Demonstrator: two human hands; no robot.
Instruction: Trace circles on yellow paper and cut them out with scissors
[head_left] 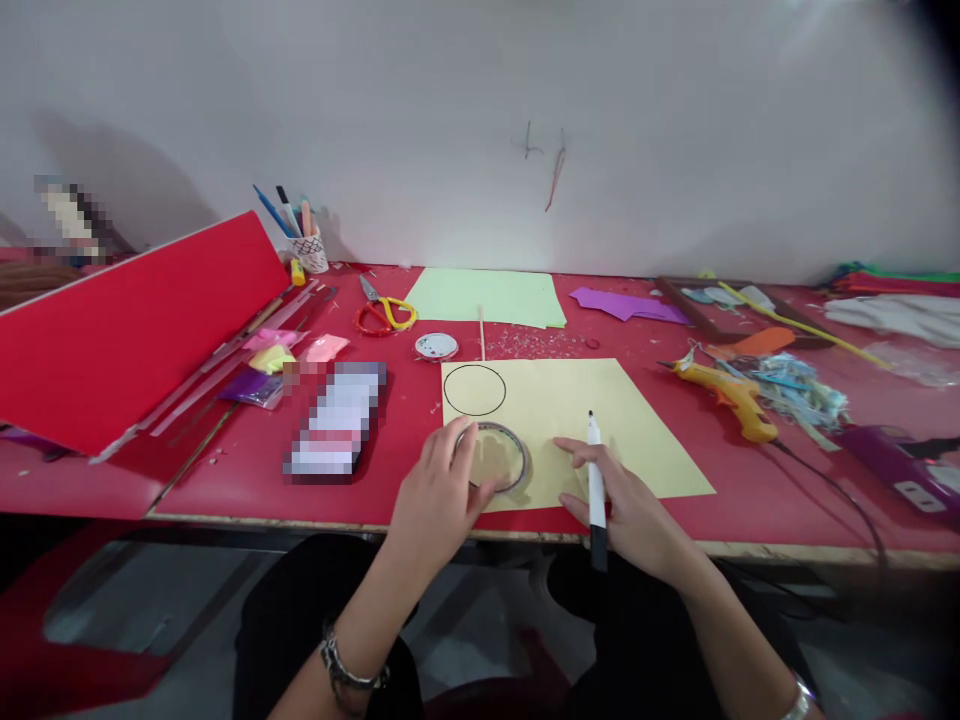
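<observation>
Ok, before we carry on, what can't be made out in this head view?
All in the head view:
Ring: part of its left side is covered by the left hand.
Phone: pixelation hides what its screen shows.
Red board: its left end is cut off by the picture's left edge.
Blue stick: lower end hidden inside the cup.
White disc: its marks are too small to identify.

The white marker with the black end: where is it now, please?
In the head view, right of centre, the marker is in the right hand, its tip over the yellow sheet, right of the ring.
</observation>
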